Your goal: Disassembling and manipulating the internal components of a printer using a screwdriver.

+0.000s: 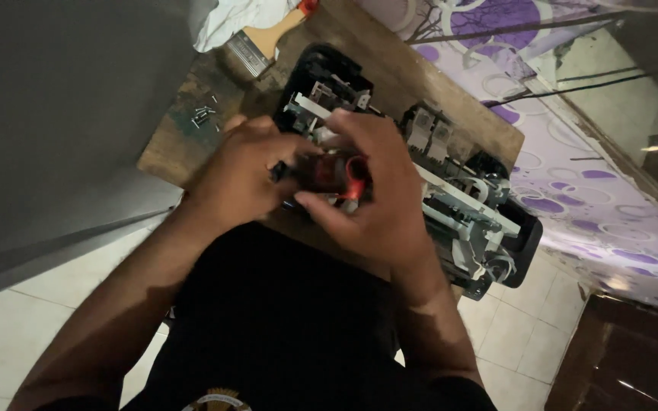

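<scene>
Hands [245, 171] [378, 194] gripping small red-black part [334, 173], opened printer [451, 198], wooden table [184, 122]

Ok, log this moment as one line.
left hand: holds small dark part | right hand: holds same part | below: opened printer | wooden table

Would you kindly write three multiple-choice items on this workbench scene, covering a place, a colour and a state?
1. Where do the loose screws lie?
A. On the wooden board, left of the hands
B. On the tiled floor
C. Inside the opened machine

2. What colour is the wire on the small part held in both hands?
A. Green
B. Red
C. Yellow

3. In what state is the machine on the board?
A. Boxed up
B. Cover closed
C. Opened, its inner parts bare

Answers: 1 A, the screws sit on bare wood near the brush. 2 B, a red loop shows by the right hand. 3 C, rails and frames lie exposed beyond the left hand.
</scene>
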